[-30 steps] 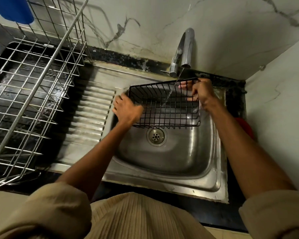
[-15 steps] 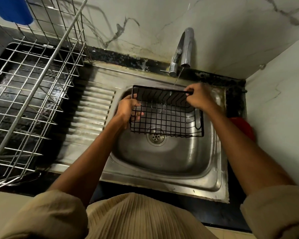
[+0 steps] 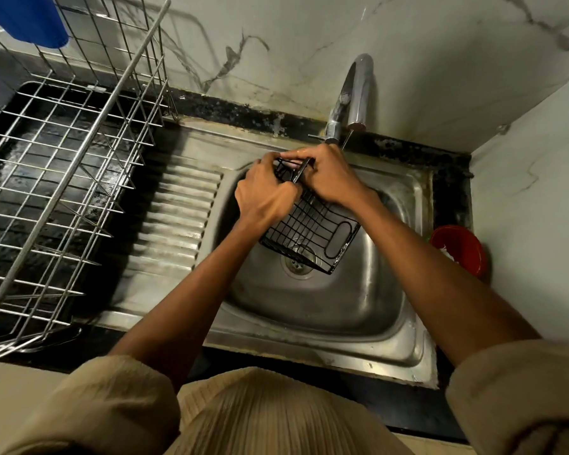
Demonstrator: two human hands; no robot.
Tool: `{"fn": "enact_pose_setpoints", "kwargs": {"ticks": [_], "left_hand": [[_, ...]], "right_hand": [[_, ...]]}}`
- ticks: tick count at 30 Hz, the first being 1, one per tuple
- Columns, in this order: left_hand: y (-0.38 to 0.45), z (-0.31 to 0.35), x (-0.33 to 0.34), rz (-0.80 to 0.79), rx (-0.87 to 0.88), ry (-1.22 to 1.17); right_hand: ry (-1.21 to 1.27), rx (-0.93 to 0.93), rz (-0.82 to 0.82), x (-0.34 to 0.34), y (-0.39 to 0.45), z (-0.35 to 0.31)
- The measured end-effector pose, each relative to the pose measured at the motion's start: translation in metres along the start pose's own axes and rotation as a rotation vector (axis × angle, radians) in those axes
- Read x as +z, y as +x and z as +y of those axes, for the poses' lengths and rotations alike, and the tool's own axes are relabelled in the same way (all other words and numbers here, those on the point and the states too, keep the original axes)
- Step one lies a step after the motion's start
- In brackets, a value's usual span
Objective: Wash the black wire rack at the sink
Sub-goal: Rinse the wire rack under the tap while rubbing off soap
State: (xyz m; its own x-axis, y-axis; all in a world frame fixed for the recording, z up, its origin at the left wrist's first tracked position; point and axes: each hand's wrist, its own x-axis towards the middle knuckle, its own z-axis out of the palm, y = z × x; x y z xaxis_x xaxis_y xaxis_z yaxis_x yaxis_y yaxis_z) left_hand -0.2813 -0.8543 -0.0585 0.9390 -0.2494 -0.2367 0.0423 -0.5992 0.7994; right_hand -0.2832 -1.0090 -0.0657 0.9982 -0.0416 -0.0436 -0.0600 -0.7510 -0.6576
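You're rinsing: both hands, left (image 3: 265, 195) and right (image 3: 334, 178), have fingers clamped on the rack (image 3: 312, 234) under the tap (image 3: 352, 93). Next, turn it so water reaches unrinsed wires.

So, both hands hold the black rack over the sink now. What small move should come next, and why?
Probably tilt the black wire rack back so its lower end comes under the tap. Both the left hand and the right hand grip its upper end near the spout, while the lower end hangs over the drain.
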Motion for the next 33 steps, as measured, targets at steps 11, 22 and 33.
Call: {"fn": "enact_pose_setpoints", "kwargs": {"ticks": [11,22,33], "left_hand": [[-0.007,-0.021,-0.021,0.084,0.078,-0.152],[-0.007,-0.022,-0.005,0.031,0.366,-0.096],[-0.002,-0.037,-0.016,0.032,0.287,-0.296]], "right_hand": [[0.032,0.417,-0.258,0.001,-0.034,0.073],[0.068,-0.026,-0.114,0.010,-0.038,0.012],[-0.131,0.240,0.161,0.010,-0.057,0.059]]}}
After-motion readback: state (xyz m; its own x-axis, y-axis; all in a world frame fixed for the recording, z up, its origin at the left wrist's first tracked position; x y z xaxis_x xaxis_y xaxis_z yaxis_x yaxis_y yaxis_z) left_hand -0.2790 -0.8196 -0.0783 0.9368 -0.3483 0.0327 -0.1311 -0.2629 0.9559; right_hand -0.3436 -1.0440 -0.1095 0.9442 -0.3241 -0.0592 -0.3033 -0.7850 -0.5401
